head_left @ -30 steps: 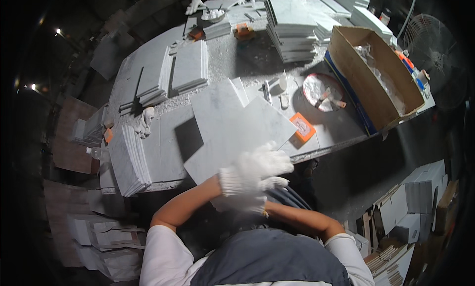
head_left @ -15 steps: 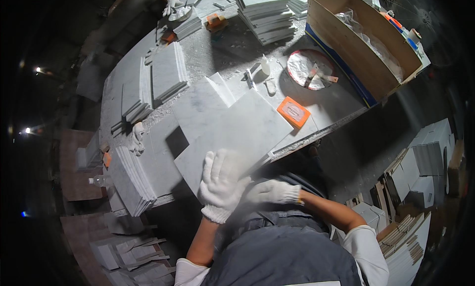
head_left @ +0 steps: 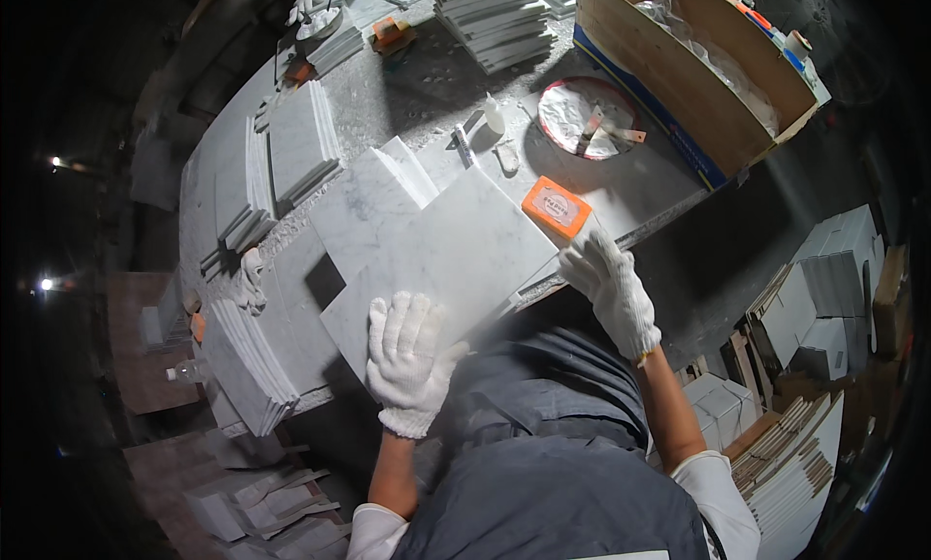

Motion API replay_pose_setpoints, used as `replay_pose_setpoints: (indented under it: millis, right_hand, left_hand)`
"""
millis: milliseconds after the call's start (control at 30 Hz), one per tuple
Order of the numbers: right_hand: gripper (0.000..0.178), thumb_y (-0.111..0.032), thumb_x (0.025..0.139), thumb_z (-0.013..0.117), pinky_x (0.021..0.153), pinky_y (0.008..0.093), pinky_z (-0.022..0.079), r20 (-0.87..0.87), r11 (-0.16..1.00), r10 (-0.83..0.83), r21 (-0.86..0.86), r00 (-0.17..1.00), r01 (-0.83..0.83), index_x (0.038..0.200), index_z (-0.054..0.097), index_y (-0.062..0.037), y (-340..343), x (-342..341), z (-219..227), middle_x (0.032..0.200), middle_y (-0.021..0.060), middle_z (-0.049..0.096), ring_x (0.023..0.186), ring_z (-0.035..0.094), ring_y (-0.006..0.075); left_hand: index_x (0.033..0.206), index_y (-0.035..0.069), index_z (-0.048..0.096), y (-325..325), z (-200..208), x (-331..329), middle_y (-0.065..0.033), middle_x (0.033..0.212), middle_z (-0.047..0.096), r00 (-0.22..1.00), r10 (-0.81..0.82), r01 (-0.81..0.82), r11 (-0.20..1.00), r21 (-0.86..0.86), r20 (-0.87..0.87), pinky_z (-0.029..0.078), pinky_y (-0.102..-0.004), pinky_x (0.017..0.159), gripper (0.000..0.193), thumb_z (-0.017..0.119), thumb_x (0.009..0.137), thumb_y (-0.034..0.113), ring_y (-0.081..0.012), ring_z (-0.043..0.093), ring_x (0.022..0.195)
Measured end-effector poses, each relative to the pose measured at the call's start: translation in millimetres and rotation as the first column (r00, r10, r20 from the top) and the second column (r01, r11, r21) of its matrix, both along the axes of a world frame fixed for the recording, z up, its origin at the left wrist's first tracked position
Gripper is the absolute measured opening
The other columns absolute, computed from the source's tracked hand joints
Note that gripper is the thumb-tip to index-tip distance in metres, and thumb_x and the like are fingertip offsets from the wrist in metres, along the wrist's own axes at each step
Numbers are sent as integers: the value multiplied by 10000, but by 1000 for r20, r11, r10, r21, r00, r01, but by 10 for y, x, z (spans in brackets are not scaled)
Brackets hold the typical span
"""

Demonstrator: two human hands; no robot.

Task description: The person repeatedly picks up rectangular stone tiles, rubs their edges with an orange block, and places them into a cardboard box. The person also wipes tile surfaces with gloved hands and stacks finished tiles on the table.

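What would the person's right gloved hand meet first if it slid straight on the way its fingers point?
The right hand grips the near right edge of the large marble tile, fingers pointing up-left. Going straight on, it would probably meet the orange block lying just beyond its fingertips, though depth is hard to judge.

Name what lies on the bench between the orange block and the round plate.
Nothing: in the head view the stretch of grey bench between the orange block and the round plate is bare.
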State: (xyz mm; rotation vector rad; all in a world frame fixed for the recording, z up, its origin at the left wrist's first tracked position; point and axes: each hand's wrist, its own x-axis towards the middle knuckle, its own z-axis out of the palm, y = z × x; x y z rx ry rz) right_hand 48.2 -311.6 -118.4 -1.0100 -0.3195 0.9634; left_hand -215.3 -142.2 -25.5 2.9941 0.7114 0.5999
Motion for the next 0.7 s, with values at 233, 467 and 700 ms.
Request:
replay_pose_setpoints:
  millis: [233, 467, 700]
  right_hand:
    - [750, -463, 1086, 453, 1240, 427, 289, 95, 980, 128, 141, 987, -141, 1627, 272, 23, 403, 111, 279, 1621, 199, 413, 1494, 410, 300]
    - [769, -560, 1099, 380, 1224, 541, 316, 137, 979, 128, 142, 982, -147, 1633, 279, -15, 158, -16, 140, 1636, 206, 386, 1504, 391, 333]
    - [797, -567, 1072, 467, 1156, 503, 427, 85, 981, 31, 189, 996, -47, 1625, 298, -20, -82, -68, 244, 1468, 173, 566, 1317, 584, 300]
  left_hand:
    - [1341, 61, 656, -78, 65, 81, -127, 1439, 617, 1000, 13, -12, 999, 38, -21, 310, -586, 1233, 525, 715, 948, 405, -344, 491, 1433]
    - [1371, 61, 636, -77, 49, 77, -138, 1478, 583, 997, 15, -11, 998, 60, -80, 304, -574, 1240, 531, 676, 976, 414, -352, 473, 1446]
    - [1342, 72, 660, -107, 74, 101, -134, 1471, 581, 995, 64, -61, 998, 34, -75, 303, -560, 1242, 546, 747, 892, 369, -361, 452, 1454]
